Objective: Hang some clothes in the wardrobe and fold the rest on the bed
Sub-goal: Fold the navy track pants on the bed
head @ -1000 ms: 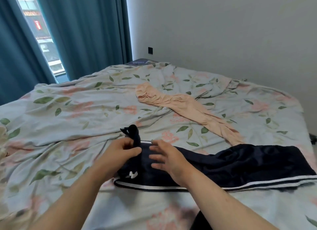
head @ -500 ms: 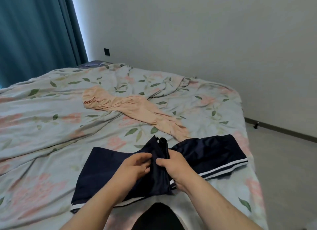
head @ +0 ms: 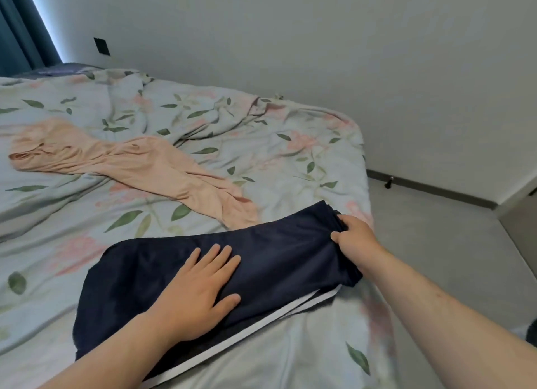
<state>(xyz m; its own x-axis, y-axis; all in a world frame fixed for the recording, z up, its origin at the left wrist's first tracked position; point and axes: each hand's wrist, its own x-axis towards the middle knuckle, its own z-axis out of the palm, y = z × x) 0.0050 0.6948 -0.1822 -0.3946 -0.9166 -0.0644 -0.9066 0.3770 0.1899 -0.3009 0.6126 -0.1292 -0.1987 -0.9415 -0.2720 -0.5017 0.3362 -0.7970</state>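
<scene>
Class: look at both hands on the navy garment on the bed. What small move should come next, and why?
Probably fold the right end over toward the left. The left hand lies flat on the navy garment, pinning it to the bed, while the right hand grips its bunched right end near the bed's edge. It lies long and only partly folded.

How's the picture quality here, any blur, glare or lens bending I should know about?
Head view: soft even daylight, no glare; bright streak beside the curtain; wide-angle bending tilts the wall and bed; both hands and the navy garment are fairly sharp, faint shadows.
</scene>
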